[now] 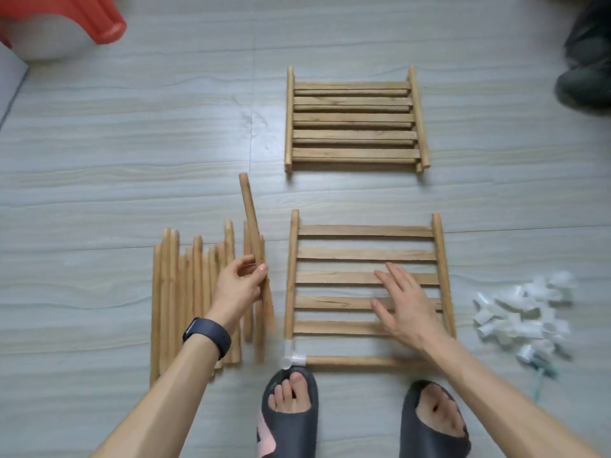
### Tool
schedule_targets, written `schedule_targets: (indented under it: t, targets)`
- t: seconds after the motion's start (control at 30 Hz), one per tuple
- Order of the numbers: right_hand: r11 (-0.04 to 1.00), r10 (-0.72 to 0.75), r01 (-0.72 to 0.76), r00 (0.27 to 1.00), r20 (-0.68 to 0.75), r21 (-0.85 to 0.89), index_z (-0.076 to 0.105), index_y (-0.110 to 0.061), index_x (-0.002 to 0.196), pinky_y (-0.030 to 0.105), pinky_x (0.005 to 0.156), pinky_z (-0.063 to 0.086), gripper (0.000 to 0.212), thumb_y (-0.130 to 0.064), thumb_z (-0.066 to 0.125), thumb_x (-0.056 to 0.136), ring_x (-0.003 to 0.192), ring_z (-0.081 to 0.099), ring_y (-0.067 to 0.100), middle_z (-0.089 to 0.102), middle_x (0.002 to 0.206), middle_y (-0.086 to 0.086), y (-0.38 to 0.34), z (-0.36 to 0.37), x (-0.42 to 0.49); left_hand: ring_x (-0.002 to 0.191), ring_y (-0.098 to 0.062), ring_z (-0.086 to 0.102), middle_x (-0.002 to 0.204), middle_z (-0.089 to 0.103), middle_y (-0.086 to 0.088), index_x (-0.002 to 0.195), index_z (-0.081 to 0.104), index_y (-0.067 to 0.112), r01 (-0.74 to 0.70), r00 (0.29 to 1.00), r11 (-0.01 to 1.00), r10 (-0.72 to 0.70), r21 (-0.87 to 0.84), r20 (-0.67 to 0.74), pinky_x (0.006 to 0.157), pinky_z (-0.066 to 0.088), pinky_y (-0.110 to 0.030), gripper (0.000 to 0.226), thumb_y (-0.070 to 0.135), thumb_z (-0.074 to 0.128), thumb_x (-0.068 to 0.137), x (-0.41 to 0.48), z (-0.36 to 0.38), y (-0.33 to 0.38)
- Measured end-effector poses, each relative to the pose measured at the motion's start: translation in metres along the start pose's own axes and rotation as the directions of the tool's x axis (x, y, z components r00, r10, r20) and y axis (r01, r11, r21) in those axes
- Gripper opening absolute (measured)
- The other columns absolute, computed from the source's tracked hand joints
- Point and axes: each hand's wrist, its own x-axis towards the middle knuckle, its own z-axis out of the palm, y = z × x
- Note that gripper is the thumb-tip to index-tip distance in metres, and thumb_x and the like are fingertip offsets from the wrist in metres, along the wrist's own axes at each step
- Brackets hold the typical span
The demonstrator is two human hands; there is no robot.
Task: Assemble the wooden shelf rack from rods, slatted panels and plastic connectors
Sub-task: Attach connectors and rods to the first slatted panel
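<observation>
Assembly barely begun: left hand [239,285] pinching round wooden rod [252,223], right hand [405,304] spread over lower-centre slatted wooden panel [365,252], one clear plastic connector [292,356] fitted.

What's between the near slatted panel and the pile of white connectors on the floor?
Nothing: the head view shows bare floor between the near slatted panel and the white connectors.

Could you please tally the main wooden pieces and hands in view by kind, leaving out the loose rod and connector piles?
Slatted wooden panels lying flat on the floor: 2, the near one and the far stack
Round wooden rod held upright in the left hand: 1
Wooden rod joined to a clear plastic corner connector: 1
Total: 4
</observation>
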Motion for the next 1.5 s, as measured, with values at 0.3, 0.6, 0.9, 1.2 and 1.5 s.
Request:
schedule_targets:
  t: [0.3,0.6,0.9,1.2,1.5]
  targets:
    - [0.840,0.542,-0.472,0.747,-0.386,0.267,0.054,-0.013,0.133,0.035,0.101,0.036,0.044,-0.024,0.063,0.091,0.120,0.047,0.026,0.055,0.131,0.007,0.102,-0.027,-0.078,0.097,-0.031,0.069,0.106,0.066,-0.006,0.112,0.066,0.017,-0.064,0.876,0.983,-0.027,0.171,0.481,0.085,0.059,-0.052,0.017,0.015,0.066,0.095,-0.032,0.159,-0.004]
    - [0.751,0.628,-0.654,0.751,-0.204,-0.091,0.059,-0.022,0.133,0.042,0.099,0.037,0.049,-0.051,0.053,0.094,0.124,0.041,0.033,0.057,0.136,0.007,0.149,-0.037,-0.053,0.093,-0.025,0.068,0.098,0.067,-0.007,0.117,0.065,0.013,0.093,0.852,0.991,-0.129,0.096,0.507,0.091,0.058,-0.045,0.023,0.012,0.067,0.094,-0.034,0.164,-0.016]
    - [0.347,0.640,-0.289,0.768,0.000,0.892,0.068,-0.029,0.110,0.030,0.079,0.055,0.022,-0.042,0.066,0.093,0.085,0.069,0.014,0.071,0.101,-0.006,0.100,-0.066,-0.045,0.095,-0.024,0.070,0.099,0.068,-0.007,0.114,0.069,0.018,0.101,0.818,0.992,-0.124,0.071,0.562,0.090,0.058,-0.045,0.021,0.013,0.068,0.093,-0.031,0.156,-0.011]
    - [-0.262,0.355,-0.218,0.884,0.304,0.940,0.061,-0.018,0.119,0.027,0.065,0.049,0.027,-0.021,0.061,0.092,0.075,0.063,0.018,0.064,0.091,0.007,0.072,-0.078,-0.041,0.096,-0.024,0.069,0.105,0.070,-0.003,0.109,0.069,0.035,-0.159,0.802,0.933,-0.070,0.324,0.594,0.089,0.058,-0.043,0.020,0.021,0.063,0.097,-0.032,0.144,-0.015]
    - [-0.184,0.399,-0.238,0.869,0.293,0.954,0.064,-0.022,0.109,0.031,0.069,0.046,0.025,-0.041,0.064,0.092,0.089,0.066,0.026,0.069,0.102,0.011,0.067,-0.082,-0.034,0.088,-0.008,0.063,0.098,0.063,0.019,0.118,0.062,0.035,-0.434,0.808,0.706,0.030,0.560,0.588,0.083,0.053,-0.032,0.022,0.026,0.059,0.099,-0.028,0.119,-0.009]
